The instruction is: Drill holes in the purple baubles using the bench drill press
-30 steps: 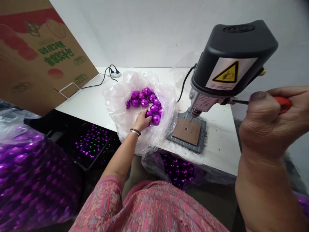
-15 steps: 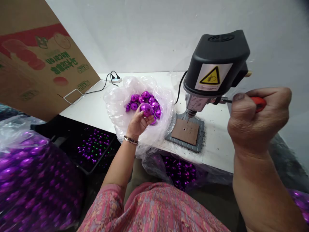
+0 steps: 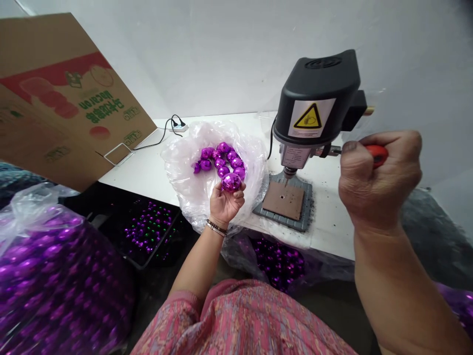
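Between the fingers of my left hand (image 3: 226, 203) is a shiny purple faceted ball (image 3: 231, 182). The hand is over the near side of a clear plastic bag (image 3: 188, 192), spread open on the table with several more purple balls (image 3: 221, 160) in it. My right hand (image 3: 380, 180) is wrapped around the red-ended handle (image 3: 377, 155) of a black bench drill press (image 3: 314, 96). Under its bit, a brown square board (image 3: 284, 200) with a small hole lies on the grey base (image 3: 305, 222). The bit hangs above the board.
A printed cardboard box (image 3: 79, 103) stands at the left. A power strip (image 3: 180, 126) with a black cord lies at the back of the white table (image 3: 155, 180). A large bag of purple balls (image 3: 59, 276) stands lower left; more balls (image 3: 279, 261) show below the table edge.
My left hand has drawn the ball right and toward me, from over the pile to the bag's near side. My right hand keeps its grip on the handle. The view has shifted slightly.
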Tool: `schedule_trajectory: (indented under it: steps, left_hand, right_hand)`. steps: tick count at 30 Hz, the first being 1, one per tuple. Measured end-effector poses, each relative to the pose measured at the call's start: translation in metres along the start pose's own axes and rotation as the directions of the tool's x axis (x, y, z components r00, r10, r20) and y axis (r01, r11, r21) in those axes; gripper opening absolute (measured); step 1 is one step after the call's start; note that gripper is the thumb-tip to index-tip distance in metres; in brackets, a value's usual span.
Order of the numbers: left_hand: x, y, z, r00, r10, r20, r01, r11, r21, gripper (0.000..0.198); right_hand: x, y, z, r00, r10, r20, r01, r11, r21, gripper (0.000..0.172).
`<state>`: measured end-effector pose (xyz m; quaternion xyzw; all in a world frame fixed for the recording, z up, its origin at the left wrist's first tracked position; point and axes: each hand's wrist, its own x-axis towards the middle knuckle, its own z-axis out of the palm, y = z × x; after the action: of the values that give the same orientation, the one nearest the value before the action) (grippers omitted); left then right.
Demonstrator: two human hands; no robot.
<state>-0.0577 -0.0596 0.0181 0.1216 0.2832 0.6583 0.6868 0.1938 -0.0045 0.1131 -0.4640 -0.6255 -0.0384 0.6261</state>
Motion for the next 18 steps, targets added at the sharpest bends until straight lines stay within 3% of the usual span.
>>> schedule_trajectory:
  steps: [4,6,9,12,14,18]
  left_hand:
    - [-0.005,-0.009,0.001,0.997,-0.071,0.01,0.069,0.984,0.166,0.032]
    - [-0.006,-0.02,0.004,0.998,-0.057,0.013,0.051,0.947,0.316,0.04]
    - [-0.001,-0.037,0.012,1.0,-0.031,0.005,0.022,0.812,0.584,0.056]
    - [0.011,-0.052,0.02,1.0,0.018,-0.016,0.001,0.622,0.783,0.049]
    - [0.022,-0.059,0.023,0.997,0.077,-0.026,-0.02,0.538,0.843,0.044]
    - [0.038,-0.068,0.023,0.989,0.141,-0.053,-0.021,0.477,0.879,0.041]
  right_hand:
    - [0.0,-0.002,-0.001,1.0,-0.01,0.014,0.01,1.0,0.011,0.022]
    - [-0.001,-0.004,-0.001,1.0,-0.005,0.018,0.005,1.0,0.024,0.02]
    - [0.002,-0.007,-0.001,0.999,0.026,0.043,-0.028,0.999,0.031,0.018]
    - [0.014,-0.013,-0.001,0.989,0.11,0.102,-0.109,0.994,-0.016,0.018]
    - [0.029,-0.018,0.0,0.968,0.206,0.143,-0.195,0.977,-0.089,0.019]
    - [0.067,-0.02,0.01,0.92,0.353,0.173,-0.32,0.928,-0.191,0.032]
